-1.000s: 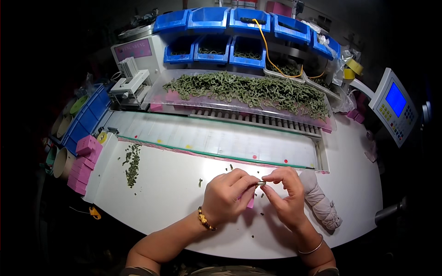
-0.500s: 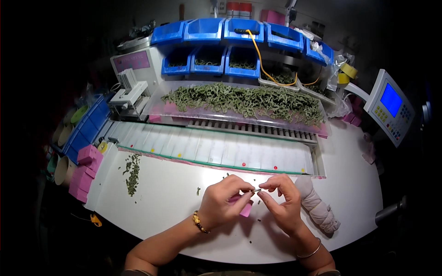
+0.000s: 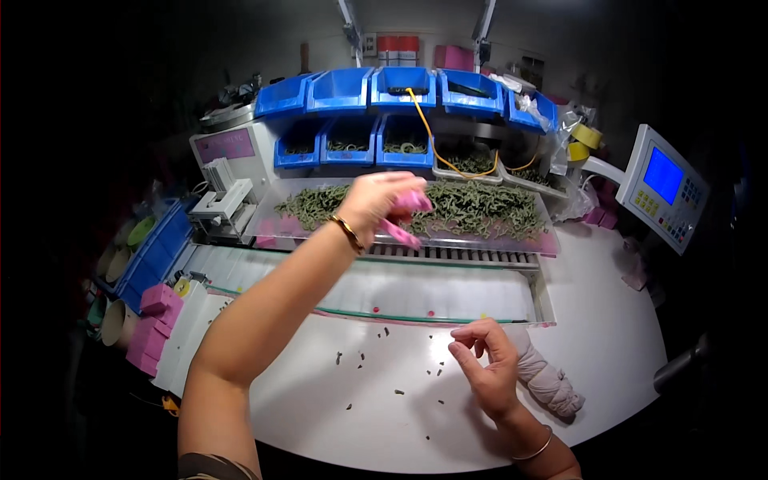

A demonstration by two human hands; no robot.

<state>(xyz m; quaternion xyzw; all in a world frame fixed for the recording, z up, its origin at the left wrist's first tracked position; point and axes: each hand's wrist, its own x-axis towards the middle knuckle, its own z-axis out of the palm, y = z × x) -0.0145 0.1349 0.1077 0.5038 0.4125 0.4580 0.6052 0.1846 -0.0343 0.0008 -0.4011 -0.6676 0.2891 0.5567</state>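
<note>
My left hand (image 3: 380, 206) is stretched out over a long clear tray (image 3: 268, 210) heaped with curled, grey-green dried plant pieces (image 3: 488, 210). Its fingers are bent around a soft-looking pink piece (image 3: 402, 234), smeared by motion; whether it also grips a plant piece cannot be seen. Low over the white table (image 3: 312, 424), my right hand (image 3: 492, 368) hovers with thumb and forefinger a little apart and nothing visible between them. Small dark green bits (image 3: 399, 392) lie scattered to its left. A wrapped greyish cloth bundle (image 3: 552, 380) rests beside my right wrist.
Blue bins (image 3: 340, 90) stand in two rows behind the tray, with a yellow cord (image 3: 432, 132) hanging down. A white slatted conveyor (image 3: 416, 290) crosses in front. At right is a control panel (image 3: 662, 180); pink blocks (image 3: 148, 336) and a white machine (image 3: 224, 208) stand left.
My left hand has left my right hand and swung forward over the tray, carrying the pink piece. My right hand stays near its place, without the small thin piece. The view has tilted up.
</note>
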